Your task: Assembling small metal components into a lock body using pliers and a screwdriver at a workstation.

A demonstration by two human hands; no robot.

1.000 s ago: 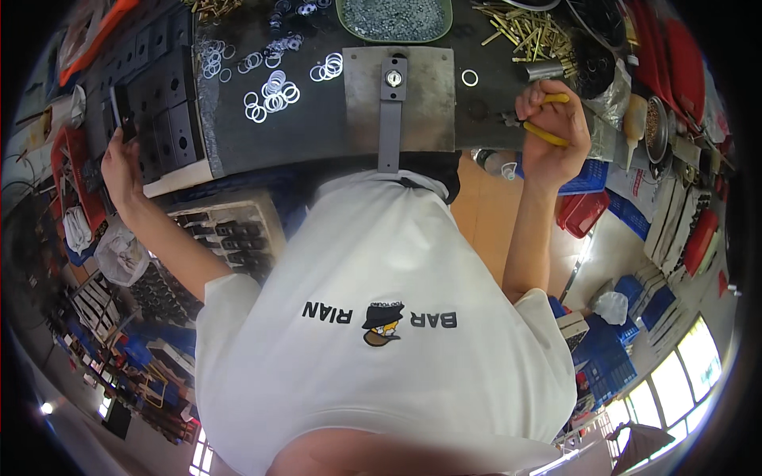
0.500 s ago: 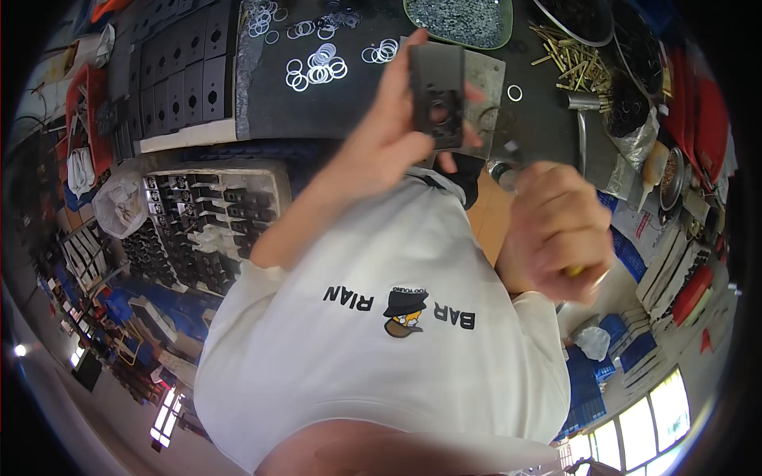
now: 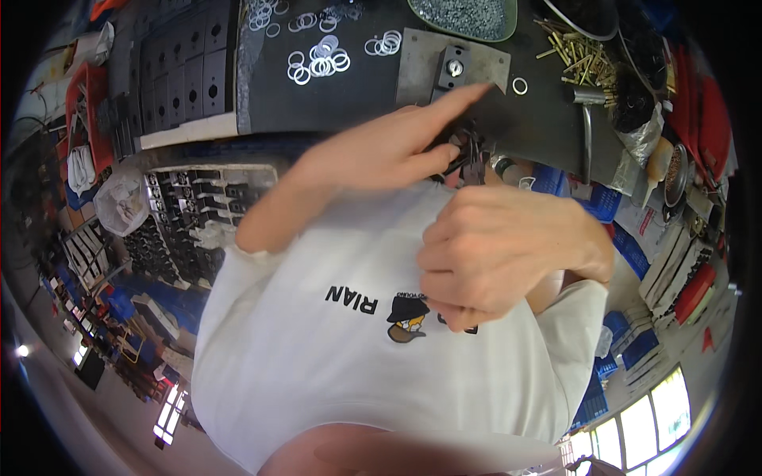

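A: Half a second ago your left hand is showing a black part broadside; now its index finger is reaching over the steel plate, thumb standing apart. Is that grip clamping?

B: I cannot tell. The dark thing beside your thumb is blurring, possibly that part turning edge-on. Your right hand is moving inward, its grip curling together, presumably clamping the yellow-handled pliers; yellow is showing there half a second ago, but your fist is hiding it now.

A: So your hands are converging, and the work is apparently centring on that dark thing near the counter's near edge. The black block is resting on the steel plate, your index finger passing before its lower end.

B: Counting, you are seeing one block, one steel plate, one hammer, one green tray and one lone ring. White rings are overlapping in about four clusters; brass rods and black plates are crowding too closely for counting.
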